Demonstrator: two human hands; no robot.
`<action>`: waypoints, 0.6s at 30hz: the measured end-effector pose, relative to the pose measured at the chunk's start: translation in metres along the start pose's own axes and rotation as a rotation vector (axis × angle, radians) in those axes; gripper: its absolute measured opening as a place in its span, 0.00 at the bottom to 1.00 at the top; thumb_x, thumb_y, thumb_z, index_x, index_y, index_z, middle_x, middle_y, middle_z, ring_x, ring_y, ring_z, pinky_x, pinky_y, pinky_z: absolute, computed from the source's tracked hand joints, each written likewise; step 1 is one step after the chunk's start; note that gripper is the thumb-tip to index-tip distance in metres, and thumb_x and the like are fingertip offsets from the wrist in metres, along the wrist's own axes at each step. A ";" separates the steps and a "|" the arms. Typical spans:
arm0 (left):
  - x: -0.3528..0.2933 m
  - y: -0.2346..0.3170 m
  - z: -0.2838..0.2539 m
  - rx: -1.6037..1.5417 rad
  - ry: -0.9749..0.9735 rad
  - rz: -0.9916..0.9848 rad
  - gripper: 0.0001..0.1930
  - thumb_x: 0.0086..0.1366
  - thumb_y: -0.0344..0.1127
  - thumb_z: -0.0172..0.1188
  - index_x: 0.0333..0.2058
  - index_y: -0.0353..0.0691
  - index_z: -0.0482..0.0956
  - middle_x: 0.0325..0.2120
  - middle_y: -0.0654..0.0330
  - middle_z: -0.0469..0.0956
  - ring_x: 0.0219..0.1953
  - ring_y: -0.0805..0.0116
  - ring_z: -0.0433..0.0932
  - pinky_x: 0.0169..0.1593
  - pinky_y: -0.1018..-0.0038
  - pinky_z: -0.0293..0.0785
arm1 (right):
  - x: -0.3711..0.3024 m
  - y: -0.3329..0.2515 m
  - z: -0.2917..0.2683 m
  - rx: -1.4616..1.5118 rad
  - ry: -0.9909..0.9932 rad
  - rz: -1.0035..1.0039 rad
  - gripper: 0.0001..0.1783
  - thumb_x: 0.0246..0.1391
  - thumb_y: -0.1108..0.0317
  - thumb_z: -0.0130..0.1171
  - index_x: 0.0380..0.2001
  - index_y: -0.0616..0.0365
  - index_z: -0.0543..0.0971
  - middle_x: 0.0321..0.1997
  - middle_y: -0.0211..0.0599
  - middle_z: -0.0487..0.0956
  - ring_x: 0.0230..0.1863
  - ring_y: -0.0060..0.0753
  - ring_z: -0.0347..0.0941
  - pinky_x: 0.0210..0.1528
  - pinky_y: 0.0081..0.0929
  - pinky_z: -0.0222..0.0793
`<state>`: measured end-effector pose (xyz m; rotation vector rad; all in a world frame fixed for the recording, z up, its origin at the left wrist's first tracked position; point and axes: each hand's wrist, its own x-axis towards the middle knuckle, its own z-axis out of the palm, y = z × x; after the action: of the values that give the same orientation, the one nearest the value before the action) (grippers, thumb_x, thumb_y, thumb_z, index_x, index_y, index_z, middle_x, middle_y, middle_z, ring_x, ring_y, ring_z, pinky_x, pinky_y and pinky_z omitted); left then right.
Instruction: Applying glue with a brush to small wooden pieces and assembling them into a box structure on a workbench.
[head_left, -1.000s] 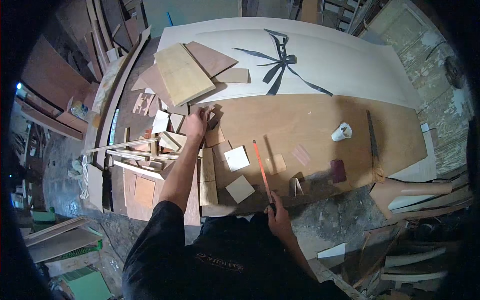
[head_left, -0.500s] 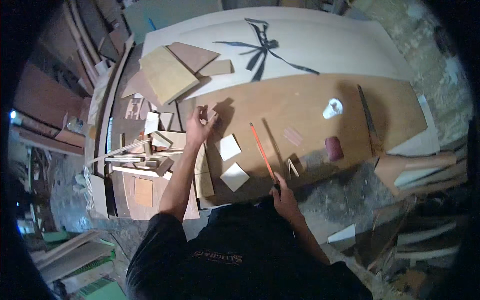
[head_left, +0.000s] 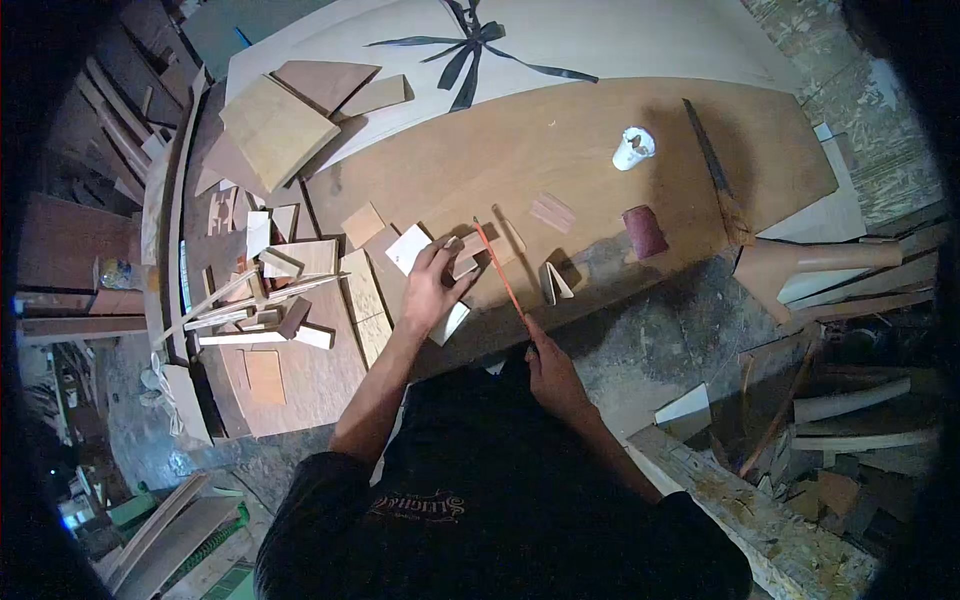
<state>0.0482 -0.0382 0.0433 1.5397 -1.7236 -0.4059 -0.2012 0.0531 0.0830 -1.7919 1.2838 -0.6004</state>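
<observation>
My left hand (head_left: 432, 288) pinches a small wooden piece (head_left: 479, 241) above the table, its fingers partly covering it. A thin orange-red strip (head_left: 500, 269) with a dark tip, perhaps a saw blade, rises from my closed right hand (head_left: 553, 375). The strip crosses beside the wooden piece; whether they touch I cannot tell. Two pale square tiles lie near my left hand: one tile (head_left: 406, 247) beyond the fingers, the other tile (head_left: 450, 324) by the wrist, partly hidden. A small folded piece (head_left: 556, 283) stands right of the strip.
Wood offcuts (head_left: 268, 290) are heaped at the left, with larger boards (head_left: 278, 130) behind. Toward the right are a white cup (head_left: 633, 149), a dark red sandpaper roll (head_left: 645, 232) and a handsaw (head_left: 712, 160). A black strap (head_left: 472, 45) is tied round the pale panel at the back.
My left hand has moved right and nearer to me, bringing the wooden piece beside the orange strip. The view has shifted, so the table sits higher and further left.
</observation>
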 end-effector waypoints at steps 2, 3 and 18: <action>0.007 0.004 -0.005 0.043 -0.102 -0.087 0.24 0.54 0.41 0.72 0.47 0.36 0.78 0.47 0.48 0.76 0.50 0.49 0.76 0.55 0.61 0.75 | 0.004 -0.013 -0.008 0.017 -0.154 0.201 0.33 0.64 0.74 0.42 0.72 0.56 0.53 0.66 0.65 0.64 0.65 0.64 0.63 0.67 0.47 0.59; 0.008 0.009 -0.006 0.044 -0.102 -0.085 0.24 0.54 0.41 0.72 0.47 0.36 0.78 0.47 0.48 0.76 0.50 0.49 0.76 0.55 0.61 0.75 | 0.003 -0.012 -0.006 0.018 -0.153 0.200 0.33 0.64 0.74 0.42 0.72 0.56 0.53 0.66 0.65 0.64 0.65 0.64 0.63 0.67 0.47 0.59; 0.002 0.003 0.023 -0.019 0.005 -0.131 0.11 0.69 0.30 0.49 0.45 0.28 0.65 0.43 0.38 0.68 0.47 0.39 0.69 0.52 0.53 0.67 | 0.004 -0.020 -0.011 -0.202 -0.262 0.204 0.39 0.61 0.80 0.43 0.74 0.53 0.47 0.44 0.56 0.73 0.43 0.54 0.72 0.50 0.45 0.70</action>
<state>0.0296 -0.0457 0.0310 1.6438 -1.6152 -0.4835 -0.1975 0.0483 0.1050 -1.8018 1.3580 -0.1206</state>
